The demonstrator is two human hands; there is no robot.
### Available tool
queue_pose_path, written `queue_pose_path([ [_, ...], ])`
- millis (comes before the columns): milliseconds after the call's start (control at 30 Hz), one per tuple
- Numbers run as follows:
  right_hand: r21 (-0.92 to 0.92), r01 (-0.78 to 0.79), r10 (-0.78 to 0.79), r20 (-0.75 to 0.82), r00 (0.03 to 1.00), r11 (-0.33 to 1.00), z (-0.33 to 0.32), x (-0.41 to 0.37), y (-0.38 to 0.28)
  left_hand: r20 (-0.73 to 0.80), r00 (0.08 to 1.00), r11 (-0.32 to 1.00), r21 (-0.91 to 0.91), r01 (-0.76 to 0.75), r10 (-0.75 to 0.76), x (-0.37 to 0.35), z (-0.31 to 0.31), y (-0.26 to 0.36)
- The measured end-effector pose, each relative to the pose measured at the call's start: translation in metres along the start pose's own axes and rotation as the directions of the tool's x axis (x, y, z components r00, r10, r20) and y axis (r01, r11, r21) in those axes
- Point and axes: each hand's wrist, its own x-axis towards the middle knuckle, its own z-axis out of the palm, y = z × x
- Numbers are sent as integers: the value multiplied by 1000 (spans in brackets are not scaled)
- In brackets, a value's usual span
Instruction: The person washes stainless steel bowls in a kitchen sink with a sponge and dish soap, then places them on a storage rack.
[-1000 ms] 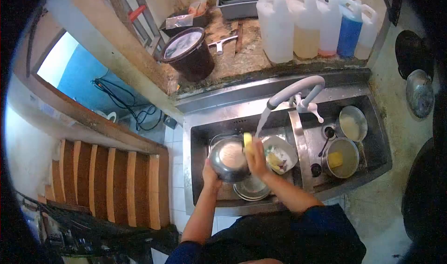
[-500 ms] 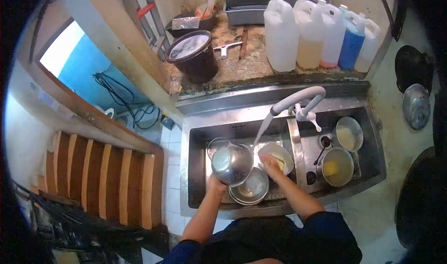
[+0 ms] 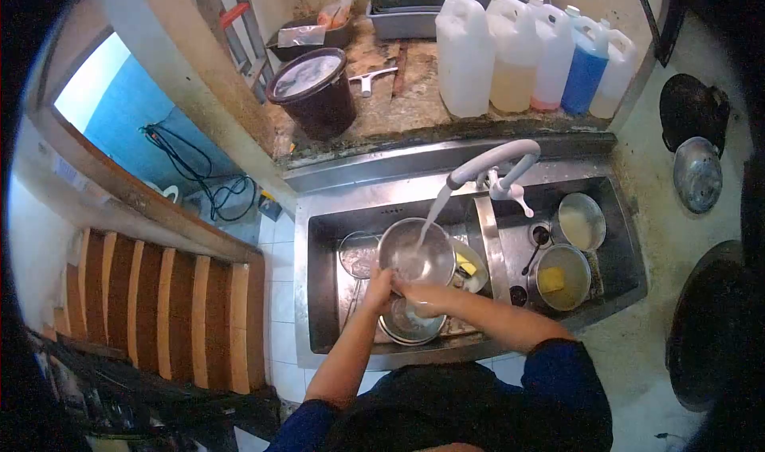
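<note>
A shiny metal bowl (image 3: 434, 265) is raised over the left sink basin, its open side up. Water from the faucet (image 3: 498, 155) runs into it. My left hand (image 3: 381, 288) grips its near-left rim. My right hand (image 3: 420, 299) is closed at the near rim, beside my left hand; its fingertips are partly hidden. Below my hands lie stacked metal bowls (image 3: 413, 334). To the right, partly covered by the held bowl, is a pale bowl (image 3: 476, 283) with a yellow and dark sponge (image 3: 464, 265) in it. A round wire strainer (image 3: 356, 255) lies on the left.
The right basin holds a pot with a yellow sponge (image 3: 551, 279), another pot (image 3: 580, 222) and a dark ladle (image 3: 532, 257). On the ledge behind stand several plastic jugs (image 3: 464, 61), a brown bucket (image 3: 319, 105) and a squeegee (image 3: 366, 84). Stairs (image 3: 167, 316) lie left.
The metal bowl has turned from showing its underside to open side up, and moved right under the water. My right hand has left the pale bowl and come to the metal bowl's near rim.
</note>
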Motion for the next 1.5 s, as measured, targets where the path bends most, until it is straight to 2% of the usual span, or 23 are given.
queue_pose_path([
  [33,-129,57,-63,-41,997,990,-4,-8,12,-83,995,989,137,-52,64,-12,4,10],
  [67,-261,101,-126,-81,989,960,-7,-16,25,-71,993,992,83,-93,99,-14,-2,7],
  [100,-545,141,-209,-64,976,827,-20,-21,40,-47,998,993,115,-40,46,-11,-12,3],
  [167,-937,91,-255,2,967,337,-58,-32,55,-2,998,980,186,65,-66,2,-41,-6],
  [200,-928,79,-410,-84,908,364,-76,-37,55,-10,986,944,288,163,-167,4,-53,-5],
  [233,-918,72,-550,-170,818,390,-89,-41,58,-17,994,945,308,108,-108,3,-63,-4],
  [300,-724,-210,-160,-406,900,656,-90,-39,94,-33,999,940,341,2,10,-1,-74,-8],
  [333,-593,-366,60,-471,880,718,-90,-35,114,-118,983,791,610,-41,142,-32,-50,18],
  [433,-366,-347,197,-389,900,864,-71,-28,153,183,740,148,922,-357,647,-59,-46,14],
  [500,-505,-227,-142,-592,793,833,-53,-18,148,248,741,-42,958,-285,624,-70,-46,13],
  [567,-546,-116,-433,-760,484,829,-40,3,118,281,718,-167,959,-227,637,-72,-50,15],
  [600,-408,-14,-310,-715,627,913,-39,8,105,280,698,-192,960,-204,659,-74,-54,14],
  [633,-359,-124,-163,-669,725,925,-14,29,147,280,676,-216,960,-180,681,-77,-57,13],
  [700,-347,-359,148,-509,848,867,38,72,233,91,673,116,960,-256,734,-80,-51,16],
  [733,-702,-270,-129,-460,879,659,29,45,218,15,662,243,924,-296,750,-78,-57,15],
  [767,-604,-333,20,-464,885,724,24,44,219,-67,647,361,870,-335,760,-79,-61,15],
  [833,-453,-431,195,-478,856,781,25,56,236,-367,790,838,447,-314,492,-84,-63,17],
  [867,-401,-464,228,-510,829,790,33,64,253,-435,847,953,149,-265,304,-88,-63,17],
  [900,-367,-488,273,-502,821,792,35,67,263,-436,893,966,-169,-198,106,-92,-64,17],
  [1100,-327,-524,388,-399,831,787,34,71,262,-301,954,920,-373,-117,-1,-90,-99,-7],
  [1233,-298,-524,441,-304,844,798,23,64,254,-264,949,908,-330,-259,174,-100,-88,1],
  [1300,-253,-516,464,-239,853,819,7,55,240,-252,955,908,-343,-242,159,-104,-87,6],
  [1500,34,-435,434,-172,884,900,-67,-19,118,-239,950,890,-358,-281,203,-97,-85,15],
])
